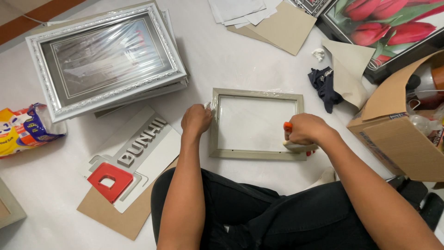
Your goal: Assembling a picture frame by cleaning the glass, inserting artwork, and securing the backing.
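Observation:
A small beige picture frame (255, 94) lies flat on the white surface in front of my knees, partly covered in clear plastic wrap. My left hand (196, 120) presses on the frame's left edge, fingers curled over a bit of wrap. My right hand (306, 130) rests at the frame's lower right corner, closed around a tool with an orange tip (287, 127) and a pale handle. The blade end is hidden under my fingers.
A stack of silver ornate frames (104, 55) in plastic sits at upper left. Also here: a grey-and-white card with a red cutout (111, 180), a snack bag (21, 129), cardboard sheets (282, 28), a dark cloth (325, 85), a tulip picture (388, 23) and an open cardboard box (402, 139).

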